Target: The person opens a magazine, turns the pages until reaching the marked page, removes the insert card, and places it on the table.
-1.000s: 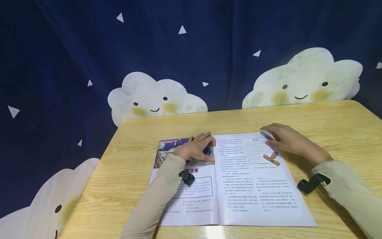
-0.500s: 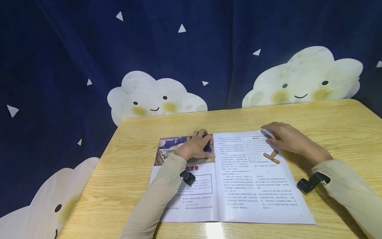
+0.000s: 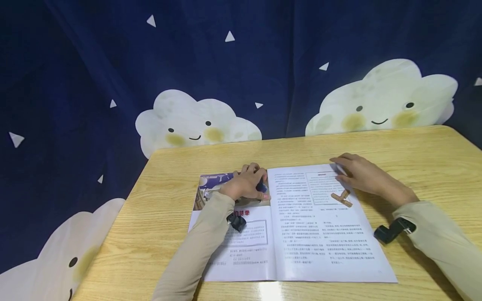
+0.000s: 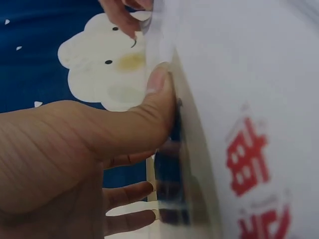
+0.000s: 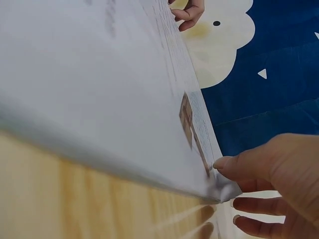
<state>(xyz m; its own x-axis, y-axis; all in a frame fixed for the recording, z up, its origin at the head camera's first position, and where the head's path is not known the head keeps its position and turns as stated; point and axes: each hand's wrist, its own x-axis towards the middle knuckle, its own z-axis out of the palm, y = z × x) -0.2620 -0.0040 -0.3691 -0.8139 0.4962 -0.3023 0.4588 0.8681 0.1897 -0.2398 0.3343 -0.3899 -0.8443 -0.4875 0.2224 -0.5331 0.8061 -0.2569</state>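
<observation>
An open magazine point(image 3: 301, 234) with printed text lies flat on the table, a colour picture at the top of its left page. My left hand point(image 3: 246, 184) rests on that picture beside the fold. Its thumb point(image 4: 158, 84) and spread fingertips touch the page. At the far right corner, my right hand point(image 3: 359, 171) pinches the right page point(image 5: 99, 84). The thumb is on top, and the corner bends up slightly between thumb and index finger. Part of the picture is hidden under my left hand.
The wooden table point(image 3: 150, 234) extends around the magazine on all sides. Behind it hangs a dark blue curtain point(image 3: 188, 50) with smiling clouds point(image 3: 388, 96). Black wrist straps point(image 3: 236, 221) sit over both beige sleeves.
Compared with one second ago, the magazine sits very slightly farther away. My left fingers have bent a little more on the page; my right hand stays at the corner.
</observation>
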